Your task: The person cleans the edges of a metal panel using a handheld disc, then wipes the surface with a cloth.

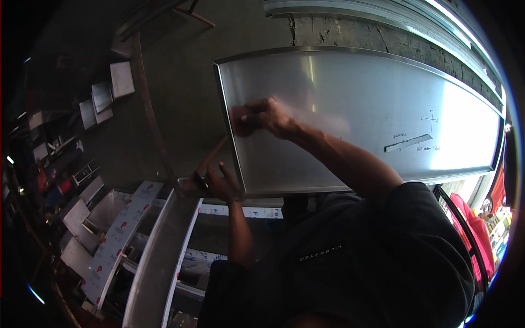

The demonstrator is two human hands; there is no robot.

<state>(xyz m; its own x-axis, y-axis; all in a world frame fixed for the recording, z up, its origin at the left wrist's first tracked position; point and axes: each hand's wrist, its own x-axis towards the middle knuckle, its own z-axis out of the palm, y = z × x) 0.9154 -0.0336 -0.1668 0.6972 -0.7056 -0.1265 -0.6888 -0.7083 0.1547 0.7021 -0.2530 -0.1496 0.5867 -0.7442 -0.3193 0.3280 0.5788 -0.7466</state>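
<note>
A long, shiny steel panel with raised rims (328, 126) lies before me like a tabletop. Near its left end, my right hand (273, 117) presses a reddish-brown pad (240, 122) flat on the metal; the pad looks like a scouring or sanding pad and is partly covered by the fingers. My left hand (220, 183) is just outside the panel's near left corner, its fingers spread and no object visible in it. Toward the panel's right part lies a narrow metal strip (408, 143), with dark hand-drawn marks around it.
Film-covered metal frames (120, 240) and a long steel channel (156, 257) stand at the lower left. Loose sheet-metal pieces (121, 79) lie on the floor at the far left. Long metal profiles (383, 13) run beyond the panel. Something bright pink (469, 224) is at the right.
</note>
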